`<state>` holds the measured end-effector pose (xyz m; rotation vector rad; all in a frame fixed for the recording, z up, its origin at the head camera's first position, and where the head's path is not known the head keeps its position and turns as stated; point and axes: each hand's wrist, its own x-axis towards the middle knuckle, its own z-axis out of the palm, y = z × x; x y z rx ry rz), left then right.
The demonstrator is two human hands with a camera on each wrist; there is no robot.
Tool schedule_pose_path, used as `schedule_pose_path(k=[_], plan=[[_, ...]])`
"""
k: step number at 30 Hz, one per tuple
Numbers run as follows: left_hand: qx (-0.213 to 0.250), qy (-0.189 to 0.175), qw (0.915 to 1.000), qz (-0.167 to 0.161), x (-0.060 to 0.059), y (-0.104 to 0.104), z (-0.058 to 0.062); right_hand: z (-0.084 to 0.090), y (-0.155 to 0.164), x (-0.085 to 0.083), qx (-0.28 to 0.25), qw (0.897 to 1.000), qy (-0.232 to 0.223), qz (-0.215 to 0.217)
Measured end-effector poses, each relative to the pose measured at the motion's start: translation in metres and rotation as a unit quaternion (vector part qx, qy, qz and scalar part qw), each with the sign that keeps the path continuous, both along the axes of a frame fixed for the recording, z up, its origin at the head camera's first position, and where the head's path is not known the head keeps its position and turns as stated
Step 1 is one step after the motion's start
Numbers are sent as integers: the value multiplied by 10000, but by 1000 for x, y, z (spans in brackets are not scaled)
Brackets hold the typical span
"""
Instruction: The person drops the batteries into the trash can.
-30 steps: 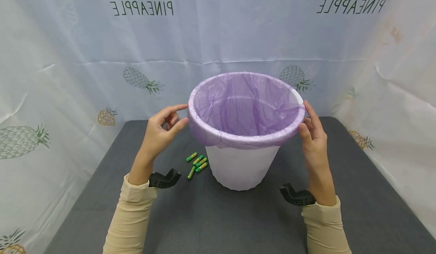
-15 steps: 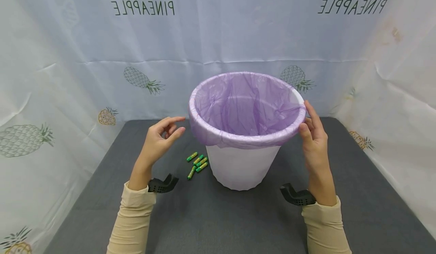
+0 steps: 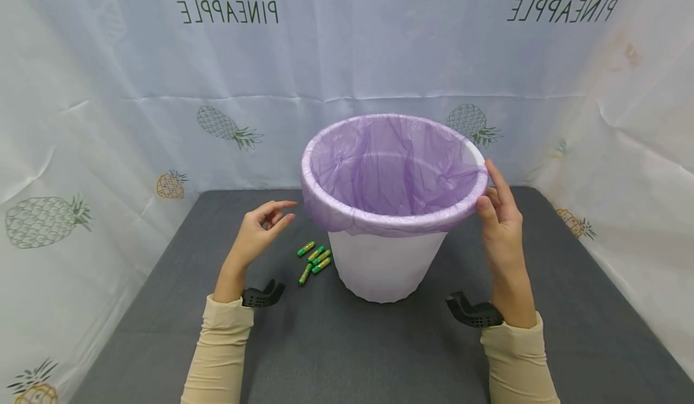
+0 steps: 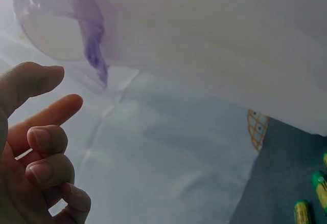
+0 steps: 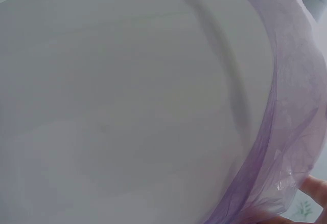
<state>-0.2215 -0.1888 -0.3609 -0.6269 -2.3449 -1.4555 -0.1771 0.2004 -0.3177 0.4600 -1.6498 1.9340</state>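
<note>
A white trash bin [image 3: 386, 268] stands upright in the head view, lined with a thin purple trash bag [image 3: 382, 175] folded over its rim. My right hand [image 3: 501, 226] rests against the bin's right rim, its index finger extended and touching the bag-covered edge. Left of the bin, my left hand [image 3: 256, 233] hangs in the air with thumb and index finger apart and nothing between them. In the left wrist view, that hand's other fingers [image 4: 48, 139] are loosely curled, apart from the bag's loose edge [image 4: 96, 50].
Several green and yellow batteries [image 3: 321, 257] lie on the dark grey tabletop [image 3: 347, 356], just left of the bin's base. Behind and at both sides hangs a pale curtain [image 3: 347, 49] with pineapple prints.
My left hand has come away from the bin's left rim and moved down, towards the tabletop. My right hand stays at the right rim, and the bin has hardly moved.
</note>
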Motion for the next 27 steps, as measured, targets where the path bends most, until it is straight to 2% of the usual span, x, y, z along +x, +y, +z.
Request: schedule_pose_path(k=[5, 13, 22, 27], plan=[[-62, -286, 9995, 71, -4, -3, -11, 0, 0, 0, -7, 10000, 26, 11], [-103, -712, 9974, 80, -6, -5, -19, -2, 0, -1, 2, 9999, 113, 10], [-74, -1110, 9938, 49, -15, -16, -39, -1, -1, -1, -12, 9999, 117, 36], [-203, -1299, 9913, -1, -19, -17, -49, -1, 0, -1, -37, 9999, 94, 22]])
